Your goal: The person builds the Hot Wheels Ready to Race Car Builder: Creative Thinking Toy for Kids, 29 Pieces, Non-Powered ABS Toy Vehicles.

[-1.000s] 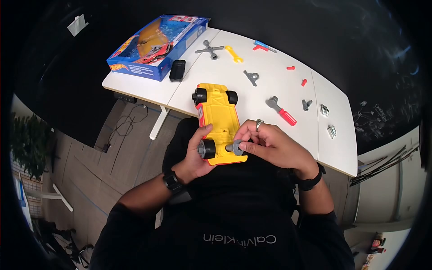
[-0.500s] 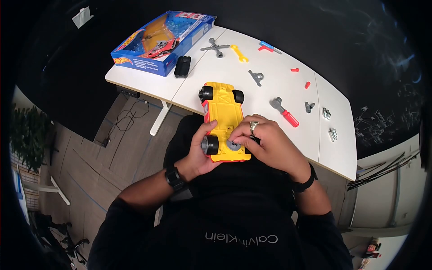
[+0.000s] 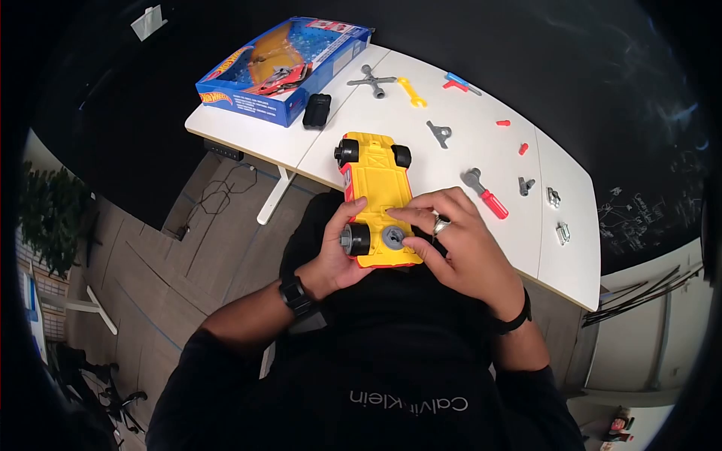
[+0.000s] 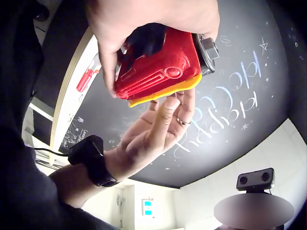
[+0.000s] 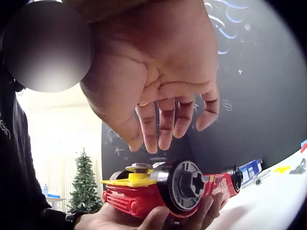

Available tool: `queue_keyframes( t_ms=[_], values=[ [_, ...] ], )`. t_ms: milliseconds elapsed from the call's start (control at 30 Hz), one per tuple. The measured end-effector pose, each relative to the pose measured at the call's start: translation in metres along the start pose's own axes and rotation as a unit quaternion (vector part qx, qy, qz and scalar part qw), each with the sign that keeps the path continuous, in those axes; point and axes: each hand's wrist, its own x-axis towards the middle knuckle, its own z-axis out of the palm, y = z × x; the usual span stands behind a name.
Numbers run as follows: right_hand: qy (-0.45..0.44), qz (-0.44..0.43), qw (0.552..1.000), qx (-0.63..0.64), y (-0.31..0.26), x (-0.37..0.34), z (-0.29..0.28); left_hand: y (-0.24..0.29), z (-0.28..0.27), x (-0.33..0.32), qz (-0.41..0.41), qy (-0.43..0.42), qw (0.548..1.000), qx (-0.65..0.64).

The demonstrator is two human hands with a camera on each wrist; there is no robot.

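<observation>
Right hand (image 3: 470, 244) is loosely spread, holding nothing, thumb tip right beside the grey disc (image 3: 393, 237), just left of it on the upturned car (image 3: 378, 188); contact unclear. Left hand (image 3: 335, 259) grips the car's near end, the long axis running away past the right fingertips. Farther out: box (image 3: 248, 109) reads "Hot Wheels", shirt (image 3: 408, 400) behind the hands "Calvin Klein".

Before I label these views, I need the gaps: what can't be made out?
Left wrist view: gray disc, hidden by the toy car.
Head view: left hand, its fingers mostly hidden beneath the toy car.
Head view: small print on the blue box, too small.
Right wrist view: red-and-blue tool, cut off by the right edge.
</observation>
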Motion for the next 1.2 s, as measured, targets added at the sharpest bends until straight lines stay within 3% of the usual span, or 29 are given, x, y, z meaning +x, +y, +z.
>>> queue_keyframes(
  t_ms=[133,200,267,333,867,1200],
  values=[
    [-0.008,-0.043,0.997,-0.056,0.007,-0.004,0.002,0.000,0.000,0.000,-0.003,-0.002,1.000,0.023],
    [-0.055,0.012,0.994,-0.089,0.004,-0.004,-0.010,0.001,-0.001,0.000,-0.005,-0.011,1.000,0.029],
    [-0.063,0.047,0.995,-0.067,0.005,-0.006,-0.011,0.002,0.000,0.001,-0.005,-0.020,0.999,0.035],
    [-0.014,0.013,1.000,-0.011,0.002,-0.006,-0.008,0.000,-0.001,0.000,-0.006,-0.014,1.000,0.025],
    [-0.013,0.056,0.998,0.019,0.006,-0.021,-0.001,-0.004,-0.008,0.003,-0.001,0.002,1.000,0.031],
    [-0.067,0.027,0.997,0.021,0.008,-0.026,0.006,-0.005,-0.012,0.003,-0.016,0.010,0.999,0.038]
  ],
)
